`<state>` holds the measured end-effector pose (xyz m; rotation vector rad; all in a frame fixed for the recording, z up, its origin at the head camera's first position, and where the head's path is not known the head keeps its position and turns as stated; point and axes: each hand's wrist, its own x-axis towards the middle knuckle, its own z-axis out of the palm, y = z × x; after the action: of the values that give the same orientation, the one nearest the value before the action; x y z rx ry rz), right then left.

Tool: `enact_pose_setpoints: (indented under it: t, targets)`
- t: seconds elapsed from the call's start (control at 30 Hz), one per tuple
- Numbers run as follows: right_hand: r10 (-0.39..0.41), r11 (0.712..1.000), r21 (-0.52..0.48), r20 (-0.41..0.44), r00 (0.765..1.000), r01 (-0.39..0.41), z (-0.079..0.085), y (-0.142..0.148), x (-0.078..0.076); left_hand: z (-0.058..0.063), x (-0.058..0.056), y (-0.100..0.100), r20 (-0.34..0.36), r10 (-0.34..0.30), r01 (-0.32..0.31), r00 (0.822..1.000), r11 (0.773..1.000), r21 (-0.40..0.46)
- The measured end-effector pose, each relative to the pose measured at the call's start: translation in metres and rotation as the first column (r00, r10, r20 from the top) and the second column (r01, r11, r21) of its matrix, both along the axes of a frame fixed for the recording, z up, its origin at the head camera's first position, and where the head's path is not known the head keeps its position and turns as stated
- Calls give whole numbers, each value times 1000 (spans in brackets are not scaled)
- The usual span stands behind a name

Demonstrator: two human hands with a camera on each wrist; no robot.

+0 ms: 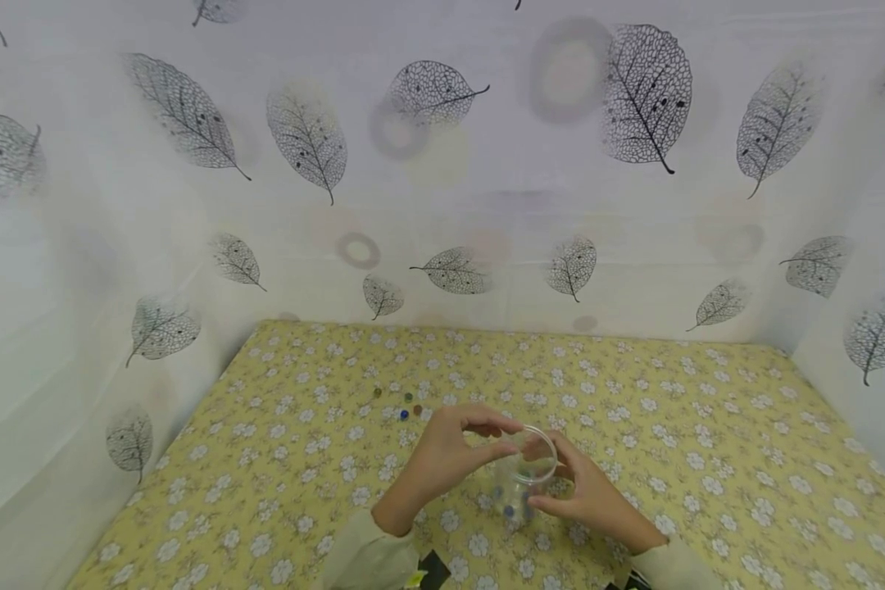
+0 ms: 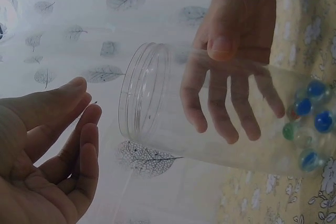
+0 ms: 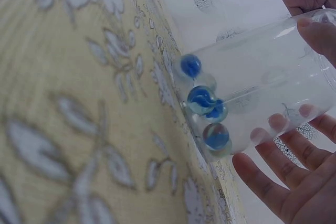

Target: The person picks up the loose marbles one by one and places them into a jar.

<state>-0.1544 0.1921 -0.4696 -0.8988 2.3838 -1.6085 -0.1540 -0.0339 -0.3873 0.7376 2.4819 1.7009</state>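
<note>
A clear jar [image 1: 525, 479] stands mouth-up on the cloth, with several marbles [image 2: 316, 121] at its bottom, mostly with blue swirls and one green. My right hand [image 1: 593, 500] holds the jar's side, thumb on the near wall and fingers around the far side, as the right wrist view also shows. My left hand [image 1: 450, 455] is at the jar's open rim. In the left wrist view its thumb and bent fingers [image 2: 90, 145] stand just outside the mouth, with a gap between thumb and fingertips and nothing seen in it.
Several loose marbles lie beyond my left hand, among them a blue one [image 1: 404, 415], a green one [image 1: 409, 397] and a brownish one [image 1: 417, 410]. A yellow floral cloth [image 1: 265, 483] covers the table. Leaf-print sheets [image 1: 501, 221] hang behind and at both sides.
</note>
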Motion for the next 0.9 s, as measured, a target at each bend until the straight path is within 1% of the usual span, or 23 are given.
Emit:
enact_pose_setpoints:
  t: [0.13,0.23,0.3,0.43,0.53,0.6,0.7,0.8,0.9]
  targets:
    - [-3,1000,5,-1,1000,3,0,0,0,-3,-3,-1,-5,9,-9,1000,1000,-15]
    - [-11,1000,12,-3,1000,11,1,-1,0,-5,-8,-6,-19,45,-45,999,999,-25]
    - [-18,1000,18,-2,1000,18,1,-1,0,-5,-12,-12,-30,90,-91,996,995,-36]
    - [-27,999,21,-2,1000,27,1,-1,1,-4,-21,-28,-31,172,-173,985,985,-24]
    - [-28,999,18,-6,1000,28,1,-1,1,-1,-26,-41,-7,226,-226,974,974,-10]
    - [-25,1000,13,-9,1000,25,1,-1,1,1,-30,-50,15,270,-270,963,963,-8]
    - [-24,1000,13,-10,1000,24,1,-2,1,3,-35,-65,48,337,-337,940,941,-10]
    - [-28,1000,13,-2,1000,28,1,-2,2,1,-42,-80,51,396,-396,917,918,-17]
    - [-29,999,13,2,1000,29,1,-2,1,-3,-48,-93,22,437,-437,899,899,-15]
